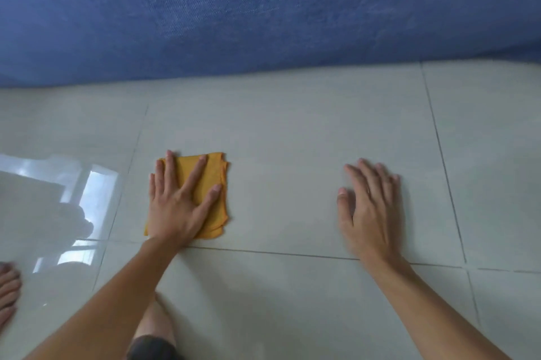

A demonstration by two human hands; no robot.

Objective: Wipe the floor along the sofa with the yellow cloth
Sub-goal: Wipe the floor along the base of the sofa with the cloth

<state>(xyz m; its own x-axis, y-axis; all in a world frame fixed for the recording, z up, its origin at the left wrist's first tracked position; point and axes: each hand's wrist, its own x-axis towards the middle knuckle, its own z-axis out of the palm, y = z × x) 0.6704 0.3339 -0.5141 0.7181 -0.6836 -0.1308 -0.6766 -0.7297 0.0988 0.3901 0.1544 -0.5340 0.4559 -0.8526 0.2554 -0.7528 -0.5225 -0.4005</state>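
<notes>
Head view, looking down at a pale tiled floor [292,154] with the blue sofa [263,14] filling the frame from 10 to 2 o'clock. The yellow cloth [212,184], folded into a rough rectangle, lies flat on the tiles a little left of centre, well apart from the sofa's lower edge, which lies toward 12 o'clock from it. Its long axis runs from 6 to 12 o'clock, roughly square to the sofa front.

The left hand [178,201] lies palm-down on the cloth, fingers [194,175] splayed and extended, pressing rather than gripping; nothing is pinched. The cloth's free edge shows past the fingertips toward 3 o'clock.

The right hand [370,207] rests flat on bare tile at 3 o'clock from the cloth, well apart from it, fingers straight and empty; it looks like a brace for body weight.

So the left hand is the working one. Wiping along the sofa likely means sliding the cloth sideways, toward 3 or 9 o'clock, parallel to the sofa edge, probably after pushing it nearer that edge first.

A bare foot [8,292] shows at 8 o'clock, beside a bright window reflection [96,189].
</notes>
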